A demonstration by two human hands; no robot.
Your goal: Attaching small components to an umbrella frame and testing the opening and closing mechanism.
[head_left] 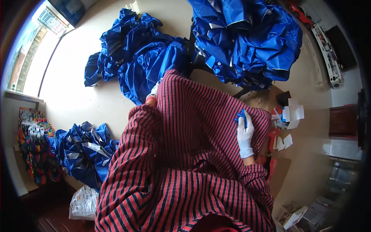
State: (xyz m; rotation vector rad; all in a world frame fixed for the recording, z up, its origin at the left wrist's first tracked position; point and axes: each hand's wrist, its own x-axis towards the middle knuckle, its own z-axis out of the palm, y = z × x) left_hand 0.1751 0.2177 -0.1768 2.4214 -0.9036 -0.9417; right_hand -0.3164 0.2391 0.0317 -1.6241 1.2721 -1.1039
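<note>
My right hand (245,136), in a white glove, rests over my striped trouser leg (216,112) at the right knee. Its fingers are closed on a small crumpled piece of blue fabric (240,116). Beyond my left knee reaches my left hand (154,92), also gloved, with a red band at the wrist. It is right beside a large heap of blue fabric (147,58); its fingers are mostly hidden, so I cannot tell whether it grips the cloth. Another big blue fabric bundle (247,42) is raised on a dark support at the far right.
A third blue and silver heap (87,152) lies at the left, near colourful hanging items (36,143) and a white plastic bag (83,203). Right of my knee are an opened white box (294,113) and red-handled things (273,137) on the floor. A doorway (34,50) lets in bright light.
</note>
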